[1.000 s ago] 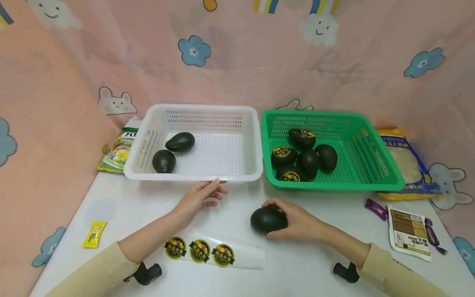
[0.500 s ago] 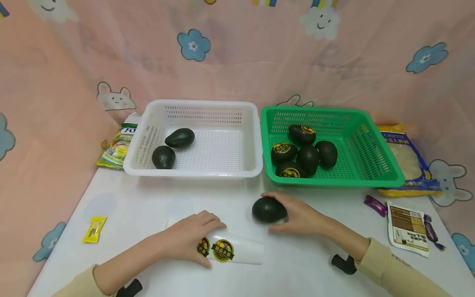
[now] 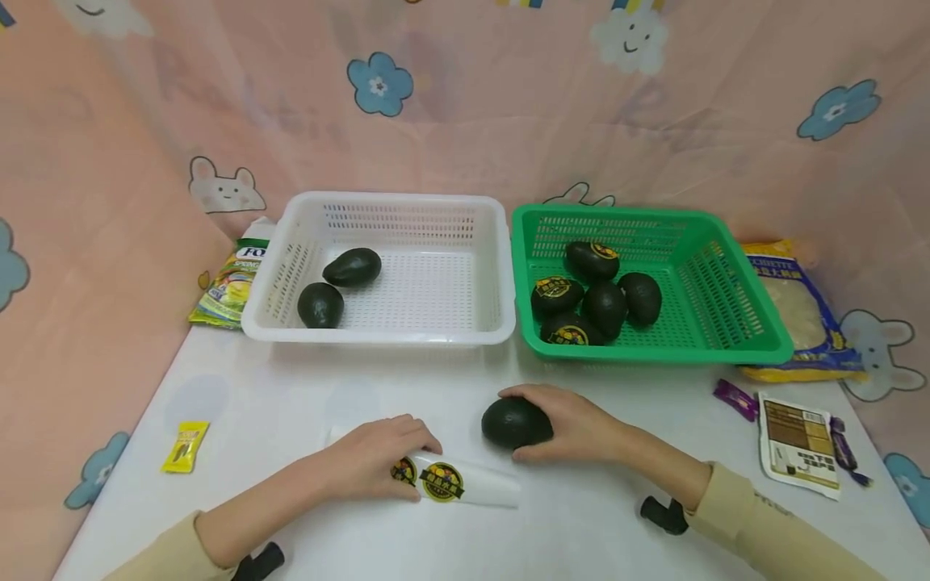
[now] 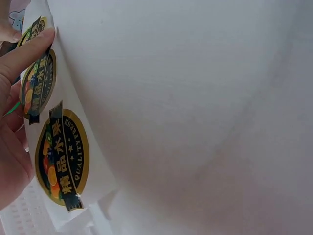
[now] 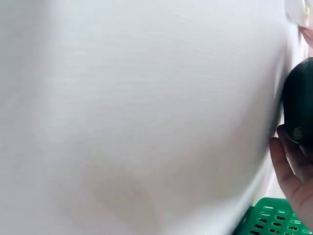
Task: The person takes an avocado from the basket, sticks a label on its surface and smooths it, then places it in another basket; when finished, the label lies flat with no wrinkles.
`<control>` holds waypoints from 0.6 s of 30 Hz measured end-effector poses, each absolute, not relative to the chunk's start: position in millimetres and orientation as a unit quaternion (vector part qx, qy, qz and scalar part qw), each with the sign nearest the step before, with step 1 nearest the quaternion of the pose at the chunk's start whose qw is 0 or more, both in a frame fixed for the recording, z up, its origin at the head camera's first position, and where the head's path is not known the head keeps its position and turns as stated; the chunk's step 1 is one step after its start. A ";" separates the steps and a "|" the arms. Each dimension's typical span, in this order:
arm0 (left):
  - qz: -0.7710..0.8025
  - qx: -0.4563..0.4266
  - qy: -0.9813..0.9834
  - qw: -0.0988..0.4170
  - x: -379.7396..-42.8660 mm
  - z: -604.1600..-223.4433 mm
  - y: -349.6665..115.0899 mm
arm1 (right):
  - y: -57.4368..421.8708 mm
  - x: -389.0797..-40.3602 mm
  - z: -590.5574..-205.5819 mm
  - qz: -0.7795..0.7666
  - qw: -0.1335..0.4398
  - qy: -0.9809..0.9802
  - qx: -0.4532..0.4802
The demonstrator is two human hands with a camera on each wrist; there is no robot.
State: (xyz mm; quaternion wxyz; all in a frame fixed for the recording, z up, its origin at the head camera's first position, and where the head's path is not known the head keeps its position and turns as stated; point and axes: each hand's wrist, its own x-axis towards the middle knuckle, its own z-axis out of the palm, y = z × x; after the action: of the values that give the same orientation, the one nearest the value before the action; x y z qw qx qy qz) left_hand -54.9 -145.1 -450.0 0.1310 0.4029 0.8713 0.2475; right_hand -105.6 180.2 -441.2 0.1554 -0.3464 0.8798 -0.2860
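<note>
My right hand (image 3: pixel 577 424) holds a dark green avocado (image 3: pixel 512 423) just above or on the white table, thumb on the near side and fingers on the far side. In the right wrist view the same avocado (image 5: pixel 299 103) is cut off by the frame edge. My left hand (image 3: pixel 381 458) grips a white strip (image 3: pixel 487 486) of round black-and-gold fruit stickers, covering part of it. The left wrist view shows a finger or thumb lying across the sticker strip (image 4: pixel 95 169), with other fingers at its far edge.
A white basket (image 3: pixel 407 335) with two avocados stands behind the left hand. Beside it, a green basket (image 3: pixel 697 355) contains several avocados, some stickered. Bags (image 3: pixel 236 278) flank the baskets. A yellow packet (image 3: pixel 186 447) lies left; a purple packet (image 3: pixel 735 399) and brown-white pouch (image 3: pixel 799 444) lie right.
My left hand has come from the white basket's front rim back to the sticker strip and gripped it. The avocado in my right hand has shifted slightly left.
</note>
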 end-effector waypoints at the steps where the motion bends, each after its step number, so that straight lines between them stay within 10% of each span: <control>1: 0.252 0.400 0.870 0.138 -55.4 -449.6 -144.8 | 179.7 -105.4 -440.4 -0.278 0.154 0.883 -0.345; 18: 0.360 0.389 0.805 0.266 -82.0 -440.0 -128.3 | 175.8 -111.1 -434.2 -0.303 0.034 0.870 -0.387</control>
State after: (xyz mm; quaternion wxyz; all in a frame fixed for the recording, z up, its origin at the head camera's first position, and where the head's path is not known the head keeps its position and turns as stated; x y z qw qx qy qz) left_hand -82.0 -128.3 -440.0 0.2659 0.3890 0.8053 0.3598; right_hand -111.1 175.8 -434.2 0.0345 -0.3865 0.8704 -0.3029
